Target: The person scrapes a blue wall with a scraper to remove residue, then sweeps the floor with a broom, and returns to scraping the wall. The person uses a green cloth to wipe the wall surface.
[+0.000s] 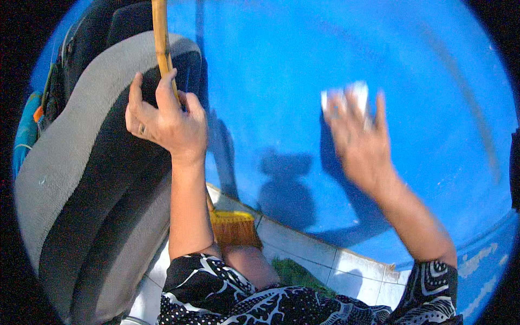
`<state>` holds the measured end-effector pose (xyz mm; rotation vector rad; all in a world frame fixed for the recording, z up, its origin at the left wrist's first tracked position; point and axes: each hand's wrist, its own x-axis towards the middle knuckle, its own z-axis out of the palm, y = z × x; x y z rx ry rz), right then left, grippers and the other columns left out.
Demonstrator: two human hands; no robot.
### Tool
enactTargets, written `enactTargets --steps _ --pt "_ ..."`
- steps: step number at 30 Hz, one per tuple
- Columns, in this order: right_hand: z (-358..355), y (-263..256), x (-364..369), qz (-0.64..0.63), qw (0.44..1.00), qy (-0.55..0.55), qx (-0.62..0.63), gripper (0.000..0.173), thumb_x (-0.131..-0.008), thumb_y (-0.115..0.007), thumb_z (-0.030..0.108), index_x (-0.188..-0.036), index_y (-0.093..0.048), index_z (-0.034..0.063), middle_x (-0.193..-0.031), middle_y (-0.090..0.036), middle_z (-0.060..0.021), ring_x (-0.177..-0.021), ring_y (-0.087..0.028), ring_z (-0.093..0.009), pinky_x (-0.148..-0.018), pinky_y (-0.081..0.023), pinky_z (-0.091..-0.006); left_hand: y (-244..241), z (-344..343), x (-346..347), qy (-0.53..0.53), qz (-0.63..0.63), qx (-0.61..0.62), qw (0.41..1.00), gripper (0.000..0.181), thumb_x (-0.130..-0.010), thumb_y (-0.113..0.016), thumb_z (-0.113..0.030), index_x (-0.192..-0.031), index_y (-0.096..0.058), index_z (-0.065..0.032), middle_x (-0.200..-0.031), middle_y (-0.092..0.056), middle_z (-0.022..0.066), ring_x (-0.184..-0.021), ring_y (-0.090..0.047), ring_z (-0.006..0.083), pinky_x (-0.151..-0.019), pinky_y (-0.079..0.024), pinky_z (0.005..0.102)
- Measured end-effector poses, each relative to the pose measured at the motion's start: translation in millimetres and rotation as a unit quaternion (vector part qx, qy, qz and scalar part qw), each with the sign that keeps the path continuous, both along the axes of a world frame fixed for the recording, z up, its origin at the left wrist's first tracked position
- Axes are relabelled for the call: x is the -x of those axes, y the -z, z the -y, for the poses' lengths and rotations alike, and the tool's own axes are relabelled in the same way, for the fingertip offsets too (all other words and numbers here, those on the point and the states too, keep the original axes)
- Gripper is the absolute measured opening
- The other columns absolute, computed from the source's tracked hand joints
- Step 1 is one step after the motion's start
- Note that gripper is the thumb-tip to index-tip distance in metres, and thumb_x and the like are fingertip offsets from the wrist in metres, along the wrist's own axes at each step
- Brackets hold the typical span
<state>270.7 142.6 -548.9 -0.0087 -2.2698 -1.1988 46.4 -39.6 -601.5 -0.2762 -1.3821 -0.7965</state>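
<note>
My left hand (pixel 174 122) grips a yellowish wooden broom handle (pixel 161 36) between thumb and fingers, with some fingers raised off it. Below my left forearm is the broom head (pixel 235 225), with a yellow top and orange-brown bristles; my arm hides part of the stick. My right hand (pixel 359 142) is blurred and spread flat over a small white pad or folded cloth (pixel 360 91). That white piece lies under its fingers, against or very near the blue painted wall (pixel 268 61).
A grey and black upholstered seat (pixel 44 174) fills the left side, close to my left arm. White floor tiles (pixel 361 264) meet the wall's foot. Green material (pixel 298 276) lies near the broom head, and a blue-green bundle (pixel 26 126) is at the far left.
</note>
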Motion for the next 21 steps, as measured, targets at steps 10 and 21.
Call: enactTargets --steps 10,21 --pt "-5 242 -86 0.39 0.909 0.141 -0.047 0.048 -0.081 -0.047 0.023 -0.12 -0.057 -0.0028 -0.119 -0.056 -0.0252 -0.126 -0.038 -0.047 -0.105 -0.018 -0.0672 21 -6 3 0.044 0.007 0.021 0.999 0.051 -0.059 -0.062 -0.001 -0.11 -0.054 -0.0023 -0.105 -0.056 0.0162 -0.089 -0.055 0.0298 -0.084 -0.04 0.0419" --pt "18 9 -102 -0.052 0.893 0.011 0.448 0.017 -0.085 -0.059 0.005 -0.101 -0.062 0.0013 -0.086 -0.065 -0.0098 -0.077 -0.062 -0.02 -0.068 -0.049 -0.0307 34 3 10 0.014 0.023 0.073 0.997 0.054 -0.057 -0.063 0.002 -0.108 -0.064 -0.0149 -0.126 -0.049 0.0153 -0.108 -0.046 0.0304 -0.089 -0.036 0.0402"
